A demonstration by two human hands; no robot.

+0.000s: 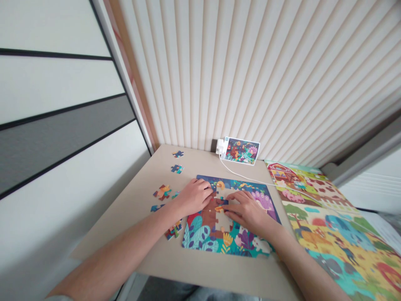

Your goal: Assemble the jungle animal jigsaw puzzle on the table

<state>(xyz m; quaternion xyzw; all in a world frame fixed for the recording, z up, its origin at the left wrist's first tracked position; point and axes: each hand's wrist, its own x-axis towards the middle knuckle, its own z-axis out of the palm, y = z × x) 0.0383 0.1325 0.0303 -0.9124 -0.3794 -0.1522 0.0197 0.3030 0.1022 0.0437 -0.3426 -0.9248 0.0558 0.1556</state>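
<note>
Since an orange piece [219,208] touches the half-curled right grip [247,211], that grip is nearer; any hold is unclear. The left grip [194,196] rests on the jigsaw puzzle [199,236], equally unclear.

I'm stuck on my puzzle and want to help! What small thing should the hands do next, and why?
Probably the right hand should slide the orange piece into the pale gap beside it, turning it if it won't fit. That piece sits right at the gap's edge, and the gap is in the middle of the puzzle, so it looks like a good try.
</note>
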